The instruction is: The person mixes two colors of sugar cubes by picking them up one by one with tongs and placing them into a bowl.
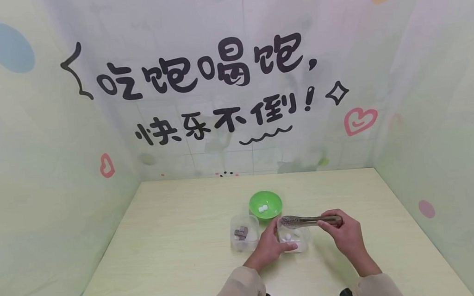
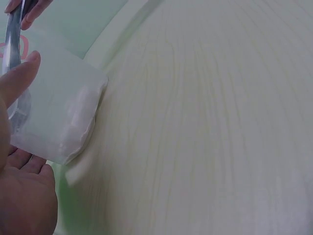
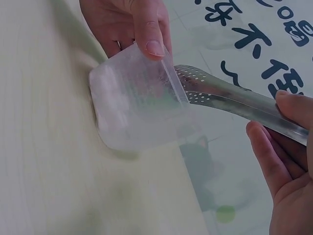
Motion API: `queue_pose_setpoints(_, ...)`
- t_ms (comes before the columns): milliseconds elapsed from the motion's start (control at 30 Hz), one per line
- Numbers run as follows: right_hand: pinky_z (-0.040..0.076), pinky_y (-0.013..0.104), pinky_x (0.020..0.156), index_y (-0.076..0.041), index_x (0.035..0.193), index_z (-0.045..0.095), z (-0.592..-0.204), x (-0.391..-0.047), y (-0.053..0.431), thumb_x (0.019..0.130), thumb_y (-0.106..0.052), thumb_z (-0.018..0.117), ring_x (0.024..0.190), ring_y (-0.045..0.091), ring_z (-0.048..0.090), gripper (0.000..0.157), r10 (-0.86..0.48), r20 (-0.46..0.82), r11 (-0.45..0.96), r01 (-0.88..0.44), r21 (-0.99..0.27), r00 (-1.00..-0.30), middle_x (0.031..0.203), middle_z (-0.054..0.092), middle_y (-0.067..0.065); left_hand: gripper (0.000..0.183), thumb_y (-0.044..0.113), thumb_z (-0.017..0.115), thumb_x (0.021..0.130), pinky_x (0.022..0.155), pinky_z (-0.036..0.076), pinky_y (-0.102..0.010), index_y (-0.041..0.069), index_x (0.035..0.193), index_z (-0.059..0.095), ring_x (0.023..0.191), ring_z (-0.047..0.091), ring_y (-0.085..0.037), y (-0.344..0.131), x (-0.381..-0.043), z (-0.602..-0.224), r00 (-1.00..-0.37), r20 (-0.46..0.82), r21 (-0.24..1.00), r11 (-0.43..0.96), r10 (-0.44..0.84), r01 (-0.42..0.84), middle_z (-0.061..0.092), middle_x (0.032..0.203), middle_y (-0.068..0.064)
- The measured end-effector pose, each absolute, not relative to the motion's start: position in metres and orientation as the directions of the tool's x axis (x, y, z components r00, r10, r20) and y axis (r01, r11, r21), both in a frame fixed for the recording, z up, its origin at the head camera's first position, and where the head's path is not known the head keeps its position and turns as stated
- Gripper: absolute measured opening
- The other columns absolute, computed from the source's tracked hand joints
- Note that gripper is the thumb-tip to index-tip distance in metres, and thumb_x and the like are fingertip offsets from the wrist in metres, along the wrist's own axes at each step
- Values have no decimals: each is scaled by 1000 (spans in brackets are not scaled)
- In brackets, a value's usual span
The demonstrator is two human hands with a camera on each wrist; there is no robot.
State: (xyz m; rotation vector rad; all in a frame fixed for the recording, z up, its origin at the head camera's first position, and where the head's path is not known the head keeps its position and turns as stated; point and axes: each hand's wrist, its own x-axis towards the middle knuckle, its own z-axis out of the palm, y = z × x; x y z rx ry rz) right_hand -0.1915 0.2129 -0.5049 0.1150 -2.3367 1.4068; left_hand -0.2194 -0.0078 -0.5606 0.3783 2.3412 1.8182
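Observation:
My left hand (image 1: pixel 268 247) grips a translucent plastic tub (image 3: pixel 122 107) by its side, thumb on the near wall. Small white pieces (image 1: pixel 288 237) lie inside the tub, which is tilted in both wrist views. In my right hand (image 1: pixel 346 234) is a pair of metal tongs (image 1: pixel 309 221), pinched between thumb and fingers. Their perforated ends (image 3: pixel 198 81) reach the tub's mouth, partly hidden behind its wall in the right wrist view. Just beyond stands a green bowl (image 1: pixel 267 216) with white pieces (image 1: pixel 262 208) in it.
Left of my left hand, a second translucent tub (image 1: pixel 239 246) holds several purple-brown cubes (image 1: pixel 241 232). Everything is on a pale wood-grain table (image 1: pixel 178 245). A printed curtain (image 1: pixel 204 160) with dark lettering hangs behind the table, with further panels on both sides.

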Motion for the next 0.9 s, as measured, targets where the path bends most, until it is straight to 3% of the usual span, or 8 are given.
queue_pose_setpoints(300, 53, 19, 56, -2, 96, 67, -506, -192, 210, 79, -5, 80, 67, 6, 64, 22, 78, 411, 522, -314, -793, -908, 81, 71, 7, 92, 16, 86, 72, 115, 21, -51, 4, 147, 35, 137, 36, -33, -8, -220, -561, -956, 47, 965, 233, 288, 118, 49, 143, -11)
queue_pose_setpoints(633, 53, 22, 55, -5, 96, 67, -508, -193, 210, 78, -4, 80, 66, 8, 63, 22, 29, 389, 556, -309, -772, -921, 82, 70, 5, 91, 15, 86, 73, 116, 22, -48, 3, 148, 35, 136, 38, -31, -8, -222, -563, -955, 45, 965, 234, 293, 117, 52, 140, -9)
queue_pose_setpoints(900, 55, 22, 59, -5, 95, 67, -508, -193, 205, 79, -5, 80, 70, 13, 65, 21, 16, 329, 562, -263, -784, -944, 85, 71, 7, 90, 15, 86, 73, 115, 24, -48, 2, 146, 36, 136, 38, -31, -7, -222, -563, -956, 42, 962, 245, 289, 117, 48, 144, -15)
